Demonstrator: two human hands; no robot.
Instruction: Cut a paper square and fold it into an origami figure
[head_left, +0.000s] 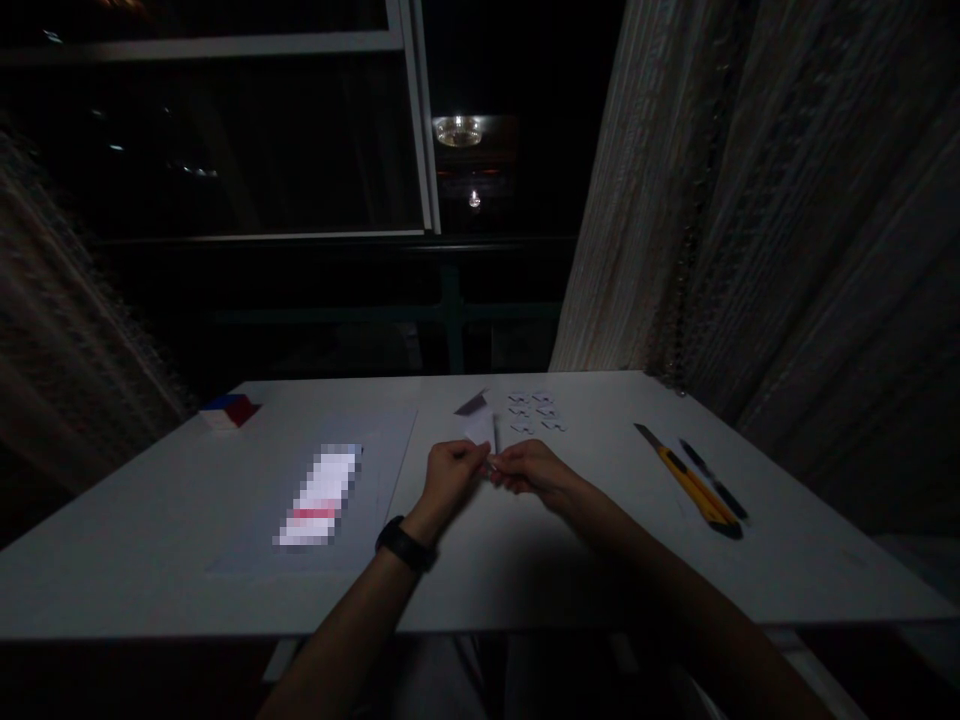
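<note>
In the middle of the table, my left hand point(455, 468) and my right hand point(534, 470) meet, their fingertips pinched together. A folded piece of white paper point(478, 428) rises just beyond the fingers, its near end between them. A flap stands up at its far end, grey in shadow. My fingers cover the spot where the paper is gripped, so its exact shape there is hidden. A dark band circles my left wrist. Several small white pieces with dark curved marks point(534, 411) lie in two columns beyond my right hand.
A yellow utility knife point(694, 487) with its blade out and a dark pen point(712, 480) lie on the right. To the left are a lit, pixelated screen point(321, 490) on a pale sheet point(244, 545) and a coloured cube point(229, 411). Curtains point(630, 200) hang behind the white table point(562, 590).
</note>
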